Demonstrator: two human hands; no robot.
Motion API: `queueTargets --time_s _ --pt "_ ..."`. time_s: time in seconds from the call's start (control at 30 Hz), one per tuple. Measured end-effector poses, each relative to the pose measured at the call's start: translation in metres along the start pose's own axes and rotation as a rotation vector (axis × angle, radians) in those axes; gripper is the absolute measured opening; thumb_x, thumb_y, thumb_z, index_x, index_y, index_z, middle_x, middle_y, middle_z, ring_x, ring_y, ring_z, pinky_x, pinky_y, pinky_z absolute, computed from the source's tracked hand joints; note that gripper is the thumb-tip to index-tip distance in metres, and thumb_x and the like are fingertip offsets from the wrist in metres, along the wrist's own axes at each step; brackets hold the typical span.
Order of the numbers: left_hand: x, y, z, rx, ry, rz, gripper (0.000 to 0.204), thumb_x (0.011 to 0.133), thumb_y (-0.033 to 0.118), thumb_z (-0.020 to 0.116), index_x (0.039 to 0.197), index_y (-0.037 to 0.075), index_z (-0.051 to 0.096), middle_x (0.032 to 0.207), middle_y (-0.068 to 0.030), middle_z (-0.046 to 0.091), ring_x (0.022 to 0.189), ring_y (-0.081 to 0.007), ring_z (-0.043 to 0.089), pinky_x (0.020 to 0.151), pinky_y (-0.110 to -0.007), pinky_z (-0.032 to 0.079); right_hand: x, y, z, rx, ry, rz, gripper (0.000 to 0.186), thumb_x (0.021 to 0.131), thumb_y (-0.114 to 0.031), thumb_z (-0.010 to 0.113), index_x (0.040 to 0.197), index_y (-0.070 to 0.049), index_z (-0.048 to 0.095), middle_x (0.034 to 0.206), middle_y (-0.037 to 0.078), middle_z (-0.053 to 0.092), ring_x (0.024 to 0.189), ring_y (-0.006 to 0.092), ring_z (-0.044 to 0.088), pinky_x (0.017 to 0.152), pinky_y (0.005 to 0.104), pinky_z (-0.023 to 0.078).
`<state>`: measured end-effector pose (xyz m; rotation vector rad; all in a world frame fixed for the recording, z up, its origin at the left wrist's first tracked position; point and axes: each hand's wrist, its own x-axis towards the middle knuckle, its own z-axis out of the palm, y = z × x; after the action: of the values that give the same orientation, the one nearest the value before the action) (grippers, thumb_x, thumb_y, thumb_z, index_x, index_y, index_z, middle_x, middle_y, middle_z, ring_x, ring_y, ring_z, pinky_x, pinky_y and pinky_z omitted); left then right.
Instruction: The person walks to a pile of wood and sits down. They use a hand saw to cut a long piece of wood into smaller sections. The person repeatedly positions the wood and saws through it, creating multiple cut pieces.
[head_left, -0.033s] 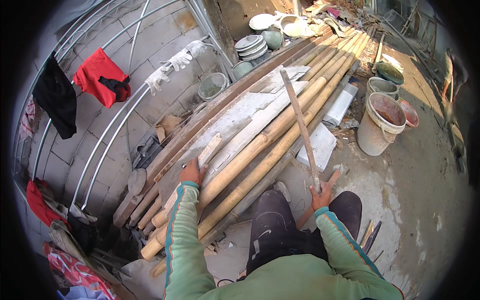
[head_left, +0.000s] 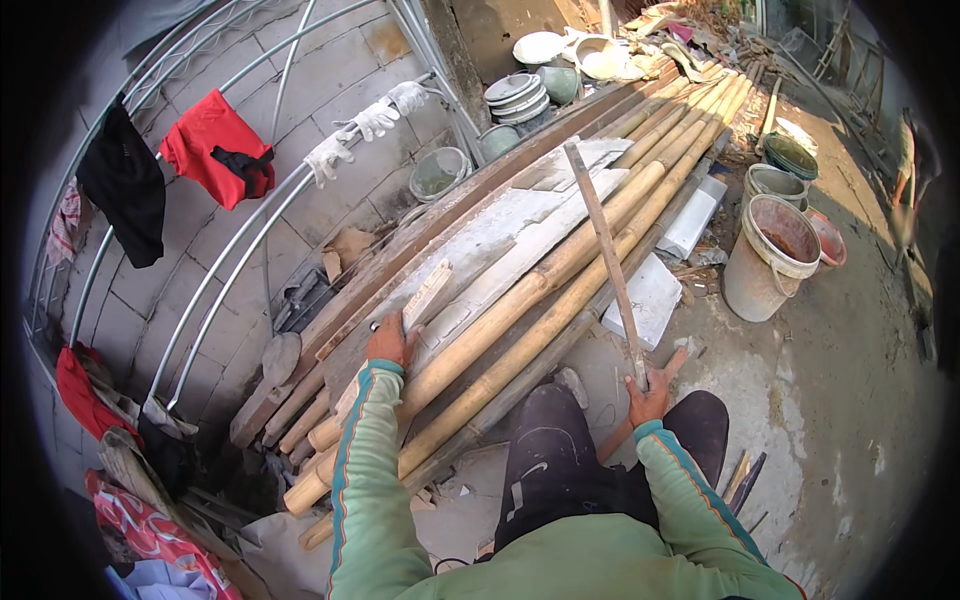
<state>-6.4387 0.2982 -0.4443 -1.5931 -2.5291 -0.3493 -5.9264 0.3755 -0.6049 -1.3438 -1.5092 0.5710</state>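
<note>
Bamboo poles (head_left: 560,290): yellow-tan, darker brown at the nodes. Wooden slat (head_left: 605,255): reddish-brown. Sleeves (head_left: 365,470): light green with a teal and orange stripe. Trousers (head_left: 560,470): black. Bucket (head_left: 765,262): grey-white, rust-brown inside. Hanging cloth (head_left: 210,145): red. Gloves (head_left: 365,125): white. Slab (head_left: 648,298): white.

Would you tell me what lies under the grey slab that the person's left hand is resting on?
The grey slab lies on long bamboo poles and a brown plank. The left hand rests at its near end. What lies beneath its middle is covered.
</note>
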Motion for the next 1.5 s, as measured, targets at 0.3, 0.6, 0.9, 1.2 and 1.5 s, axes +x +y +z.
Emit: queueTargets --time_s 0.3,0.6,0.9,1.2,1.5 --pt "-0.016 0.072 -0.123 0.231 0.227 0.767 0.063 0.084 0.046 0.082 0.134 0.015 0.058 0.132 -0.0107 0.061 0.103 -0.0306 0.070 0.087 -0.047 0.051 0.065 -0.062 -0.013 -0.078 -0.308 -0.355 0.043 0.084 -0.011 0.081 0.126 -0.004 0.072 0.103 0.017 0.059 0.099 0.0378 0.061 0.088 0.0462 0.050" --pt "-0.071 0.098 -0.057 0.013 0.168 0.590 0.061 0.084 0.042 0.083 0.134 0.019 0.059 0.135 -0.0114 0.060 0.109 -0.0323 0.070 0.099 -0.050 0.049 0.118 -0.106 0.030 -0.227 -0.689 -0.774 0.044 0.080 -0.017 0.084 0.122 -0.008 0.074 0.100 0.014 0.060 0.095 0.0370 0.063 0.082 0.0473 0.052" --pt "-0.015 0.076 -0.028 -0.050 -0.138 0.262 0.063 0.082 0.053 0.082 0.136 0.024 0.065 0.118 -0.0095 0.070 0.113 -0.0320 0.070 0.095 -0.053 0.050 0.161 -0.145 0.147 -0.603 -0.716 -0.939 0.037 0.088 -0.030 0.079 0.122 -0.015 0.074 0.118 0.011 0.069 0.119 0.0344 0.060 0.102 0.0503 0.044" --pt "-0.008 0.040 0.012 -0.186 -0.257 0.267 0.070 0.084 0.054 0.082 0.142 0.021 0.064 0.115 -0.0155 0.074 0.111 -0.0378 0.072 0.093 -0.050 0.056 0.150 -0.157 0.162 -0.679 -0.782 -0.773 0.042 0.091 -0.034 0.077 0.131 -0.022 0.070 0.124 0.008 0.066 0.125 0.0326 0.058 0.107 0.0539 0.040" --pt "-0.017 0.056 0.002 -0.119 -0.289 0.249 0.069 0.082 0.050 0.086 0.137 0.015 0.063 0.118 -0.0147 0.072 0.111 -0.0357 0.072 0.088 -0.050 0.058 0.157 -0.140 0.166 -0.659 -0.705 -0.800 0.042 0.093 -0.034 0.076 0.132 -0.019 0.071 0.121 0.010 0.067 0.121 0.0346 0.061 0.103 0.0534 0.044"
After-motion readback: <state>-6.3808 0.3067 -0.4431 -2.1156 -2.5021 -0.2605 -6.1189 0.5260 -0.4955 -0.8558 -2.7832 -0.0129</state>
